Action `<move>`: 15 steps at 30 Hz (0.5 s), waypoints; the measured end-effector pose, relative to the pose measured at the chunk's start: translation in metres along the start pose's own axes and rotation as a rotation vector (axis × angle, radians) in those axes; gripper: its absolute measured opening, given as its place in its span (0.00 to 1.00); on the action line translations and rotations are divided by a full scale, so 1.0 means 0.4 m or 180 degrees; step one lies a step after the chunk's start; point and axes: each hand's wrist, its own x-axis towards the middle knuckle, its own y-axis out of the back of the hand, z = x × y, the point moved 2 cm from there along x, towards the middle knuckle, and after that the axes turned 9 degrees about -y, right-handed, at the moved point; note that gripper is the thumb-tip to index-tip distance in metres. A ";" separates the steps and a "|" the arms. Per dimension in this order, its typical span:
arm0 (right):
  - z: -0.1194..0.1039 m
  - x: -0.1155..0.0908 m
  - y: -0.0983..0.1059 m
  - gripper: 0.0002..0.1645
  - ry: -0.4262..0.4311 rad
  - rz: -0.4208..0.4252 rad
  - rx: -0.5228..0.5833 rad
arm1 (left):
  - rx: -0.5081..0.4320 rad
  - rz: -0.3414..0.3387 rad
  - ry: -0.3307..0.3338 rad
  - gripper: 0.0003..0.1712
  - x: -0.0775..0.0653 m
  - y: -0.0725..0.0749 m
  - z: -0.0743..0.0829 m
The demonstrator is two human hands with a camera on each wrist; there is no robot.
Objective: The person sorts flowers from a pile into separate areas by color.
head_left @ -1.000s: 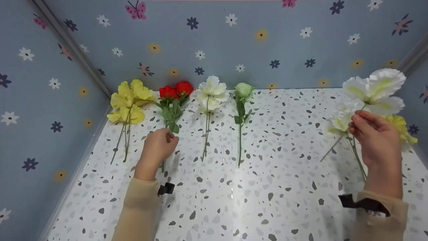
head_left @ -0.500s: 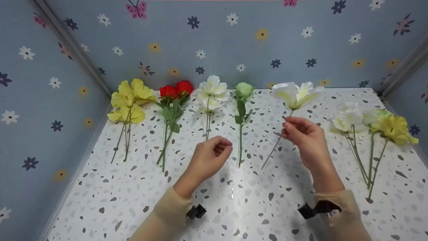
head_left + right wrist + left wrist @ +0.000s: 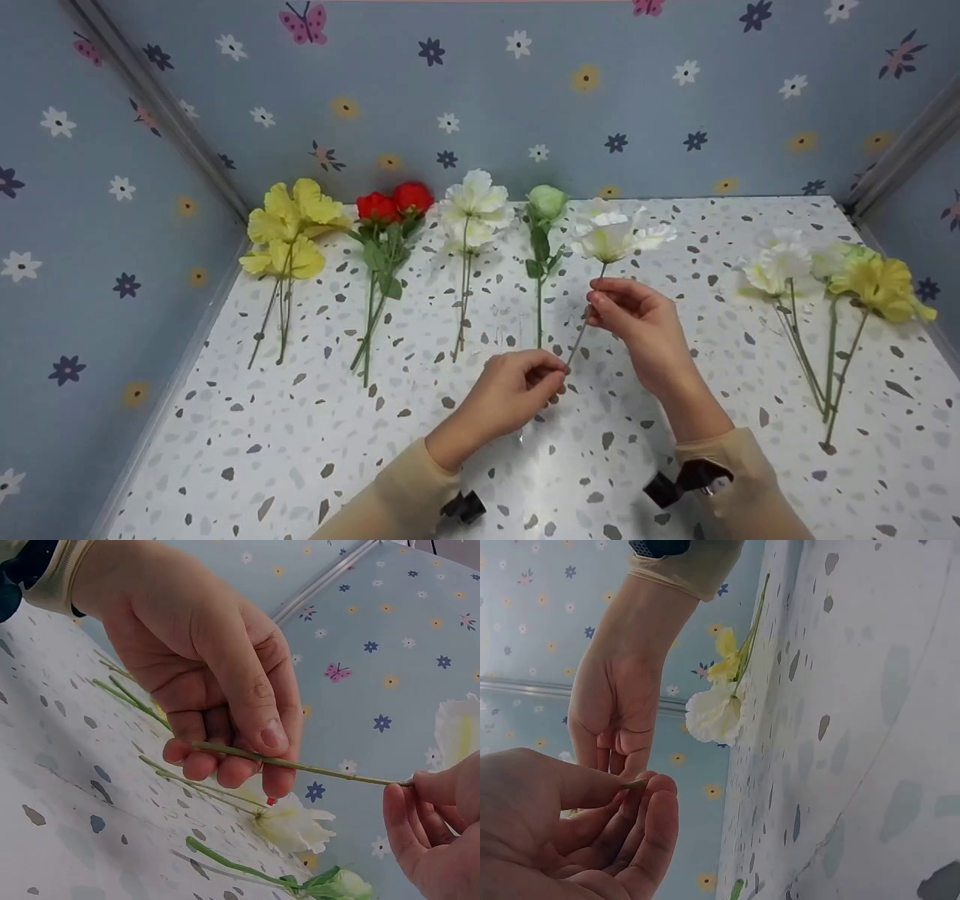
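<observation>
Left hand (image 3: 516, 394) pinches the lower end of the stem (image 3: 580, 336) between thumb and fingertips, a short tip sticking out past the grip in the right wrist view; right hand (image 3: 641, 330) pinches the same stem higher up, just below the bloom of the single white flower (image 3: 613, 241); flower sits tilted between the two hands, bloom toward the back wall (image 3: 495, 90), raised above the speckled table (image 3: 405, 472).

Bloom is cut off by the frame edge in the right wrist view; in the left wrist view it's mostly behind the hands and only the stem tip reads clearly — exact contact under the right fingers can't be made out.

Nearest neighbour is the pale green rose (image 3: 547, 202), lying just left of the held flower, its stem's lower end hidden behind the left hand; then the white bunch (image 3: 476, 206), blooms overlapping, hard to count; then the red roses (image 3: 394, 201), little more than a red speck between fingers in the right wrist view; yellow bunch (image 3: 291, 221) lies farthest left.

Off to the right, well apart, lies a mixed group: white bloom (image 3: 780, 262), pale green bloom (image 3: 838, 262) partly covered, yellow bloom (image 3: 879, 286); stems crowd together low down — hard to trace singly.
</observation>
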 end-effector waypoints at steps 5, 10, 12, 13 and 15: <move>-0.002 -0.002 -0.002 0.21 -0.0020 -0.0035 -0.0102 | -0.0040 0.0060 0.0002 0.06 0.000 0.001 0.001; -0.001 -0.008 -0.012 0.19 -0.0112 -0.0291 -0.0232 | 0.0005 0.0146 -0.0021 0.06 0.002 0.006 0.001; -0.001 -0.011 -0.017 0.19 -0.0144 -0.0363 -0.0268 | 0.0024 0.0166 -0.0021 0.06 0.002 0.008 0.004; -0.002 -0.012 -0.019 0.18 -0.0143 -0.0375 -0.0277 | 0.0026 0.0170 -0.0022 0.07 0.003 0.009 0.005; -0.005 -0.015 -0.023 0.18 -0.0120 -0.0360 -0.0295 | 0.0029 0.0178 -0.0016 0.06 0.003 0.009 0.008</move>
